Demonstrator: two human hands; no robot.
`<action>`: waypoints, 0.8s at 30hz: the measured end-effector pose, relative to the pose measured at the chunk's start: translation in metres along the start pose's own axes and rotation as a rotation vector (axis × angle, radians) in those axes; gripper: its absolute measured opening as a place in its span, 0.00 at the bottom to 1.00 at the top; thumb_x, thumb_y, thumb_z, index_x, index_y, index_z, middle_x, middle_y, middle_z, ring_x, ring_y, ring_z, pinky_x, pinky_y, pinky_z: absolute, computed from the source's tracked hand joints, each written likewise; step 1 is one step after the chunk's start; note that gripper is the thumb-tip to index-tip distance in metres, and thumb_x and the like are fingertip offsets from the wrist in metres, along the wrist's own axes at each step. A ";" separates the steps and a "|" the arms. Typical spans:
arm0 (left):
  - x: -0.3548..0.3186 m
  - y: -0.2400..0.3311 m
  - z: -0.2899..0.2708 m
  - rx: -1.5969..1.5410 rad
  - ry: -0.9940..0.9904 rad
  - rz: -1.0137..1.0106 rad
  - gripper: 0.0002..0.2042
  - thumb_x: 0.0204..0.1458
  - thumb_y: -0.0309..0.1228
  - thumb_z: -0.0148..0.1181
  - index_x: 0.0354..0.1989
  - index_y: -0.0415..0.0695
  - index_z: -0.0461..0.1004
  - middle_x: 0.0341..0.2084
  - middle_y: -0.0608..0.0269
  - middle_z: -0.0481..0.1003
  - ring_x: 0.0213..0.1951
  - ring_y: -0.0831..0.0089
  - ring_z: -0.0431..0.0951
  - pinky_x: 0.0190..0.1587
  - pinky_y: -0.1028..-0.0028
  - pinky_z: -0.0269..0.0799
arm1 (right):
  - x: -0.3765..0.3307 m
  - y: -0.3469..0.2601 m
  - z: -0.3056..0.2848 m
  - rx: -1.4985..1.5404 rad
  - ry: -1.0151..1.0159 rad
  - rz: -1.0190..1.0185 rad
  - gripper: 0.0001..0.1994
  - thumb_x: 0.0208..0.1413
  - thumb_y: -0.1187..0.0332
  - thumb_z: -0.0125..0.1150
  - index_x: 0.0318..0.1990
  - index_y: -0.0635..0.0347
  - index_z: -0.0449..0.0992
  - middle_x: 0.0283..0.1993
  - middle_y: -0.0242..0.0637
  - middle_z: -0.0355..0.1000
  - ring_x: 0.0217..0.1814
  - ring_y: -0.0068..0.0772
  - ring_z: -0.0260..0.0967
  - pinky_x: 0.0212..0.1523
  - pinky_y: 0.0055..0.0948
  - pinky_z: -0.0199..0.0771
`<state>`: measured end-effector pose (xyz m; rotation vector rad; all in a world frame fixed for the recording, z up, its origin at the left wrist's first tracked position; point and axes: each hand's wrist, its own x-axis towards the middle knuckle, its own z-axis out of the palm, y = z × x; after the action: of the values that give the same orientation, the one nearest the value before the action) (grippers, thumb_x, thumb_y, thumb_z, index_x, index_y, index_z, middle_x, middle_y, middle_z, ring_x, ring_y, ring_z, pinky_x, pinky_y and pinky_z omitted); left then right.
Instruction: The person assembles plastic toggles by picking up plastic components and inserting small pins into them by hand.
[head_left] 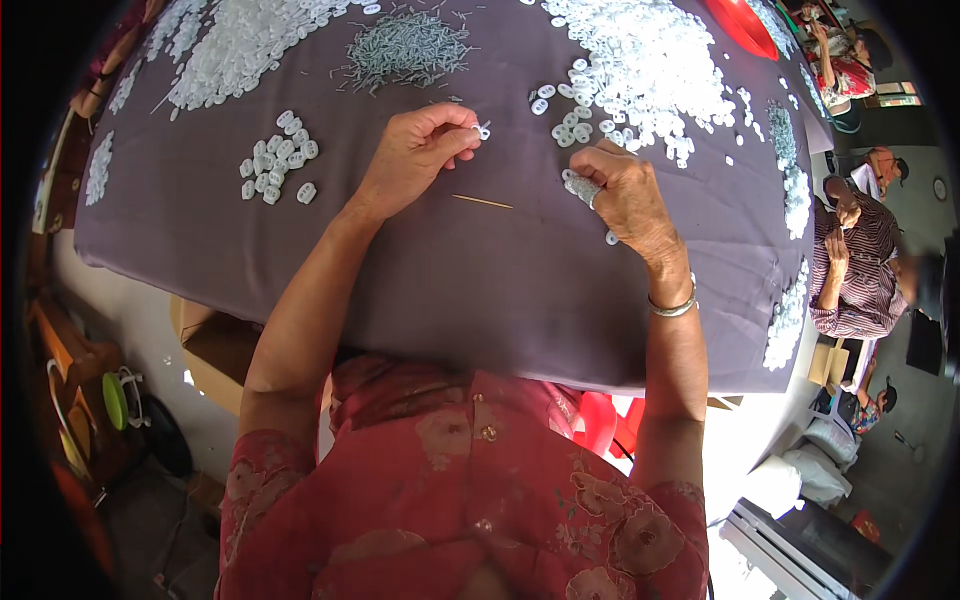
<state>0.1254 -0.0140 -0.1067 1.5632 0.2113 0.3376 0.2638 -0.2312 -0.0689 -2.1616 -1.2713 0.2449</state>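
Over the dark purple-grey surface [480,300], a small white oval piece [482,132] is being pinched between thumb and fingertips of the left hand [425,143]. It's being presented right at the tips, probably so its edge is being exposed for the other hand. Something thin seems to be sticking out of it; too small to identify. The right hand [628,195] is being held curled, knuckles up, by the near edge of the right-hand white pile [650,70], likely for short reach. Its fingertips are being hidden, so can't tell if anything is being gripped. What looks like a pale finger wrap [582,188] is being worn there, presumably as protection. A thin wooden stick [482,200] is being placed between both hands, within easy reach of either. Thin grey pins [405,50] are being heaped beyond, roughly central, likely for access. A small cluster [275,160] is being separated at left, presumably to avoid mixing with the left-hand white pile [230,60].
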 end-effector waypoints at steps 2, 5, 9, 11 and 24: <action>0.000 0.000 0.000 0.017 0.008 -0.006 0.06 0.55 0.29 0.55 0.37 0.40 0.74 0.28 0.68 0.74 0.30 0.83 0.72 0.30 0.82 0.66 | -0.001 -0.002 0.002 0.036 0.013 0.011 0.09 0.42 0.86 0.56 0.31 0.64 0.75 0.25 0.36 0.70 0.27 0.27 0.70 0.30 0.25 0.70; 0.000 0.001 0.000 -0.002 -0.007 0.010 0.07 0.55 0.29 0.55 0.37 0.39 0.74 0.28 0.68 0.74 0.29 0.83 0.72 0.31 0.82 0.66 | -0.001 -0.004 -0.001 -0.028 0.001 -0.014 0.09 0.42 0.86 0.55 0.31 0.65 0.75 0.25 0.35 0.70 0.27 0.27 0.70 0.30 0.25 0.70; 0.000 0.004 0.000 0.040 -0.007 -0.008 0.07 0.55 0.29 0.55 0.38 0.39 0.74 0.29 0.68 0.74 0.29 0.83 0.72 0.31 0.82 0.66 | 0.003 -0.005 -0.002 -0.056 -0.039 -0.028 0.08 0.40 0.86 0.56 0.29 0.65 0.74 0.23 0.37 0.68 0.25 0.30 0.69 0.28 0.26 0.70; 0.000 0.005 0.001 0.041 -0.003 -0.019 0.07 0.55 0.29 0.55 0.38 0.40 0.74 0.29 0.68 0.74 0.30 0.83 0.72 0.31 0.82 0.66 | 0.005 -0.005 -0.001 -0.106 -0.049 -0.076 0.08 0.38 0.86 0.56 0.28 0.66 0.73 0.22 0.38 0.67 0.24 0.32 0.68 0.28 0.27 0.70; 0.000 0.002 0.001 -0.014 -0.007 -0.046 0.06 0.54 0.28 0.55 0.36 0.40 0.74 0.28 0.69 0.74 0.30 0.83 0.72 0.30 0.83 0.67 | -0.007 -0.013 0.009 -0.361 0.102 -0.232 0.16 0.32 0.86 0.53 0.33 0.62 0.72 0.30 0.38 0.66 0.34 0.41 0.69 0.33 0.35 0.74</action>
<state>0.1252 -0.0150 -0.1044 1.5428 0.2384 0.2965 0.2467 -0.2290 -0.0695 -2.2554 -1.5868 -0.2032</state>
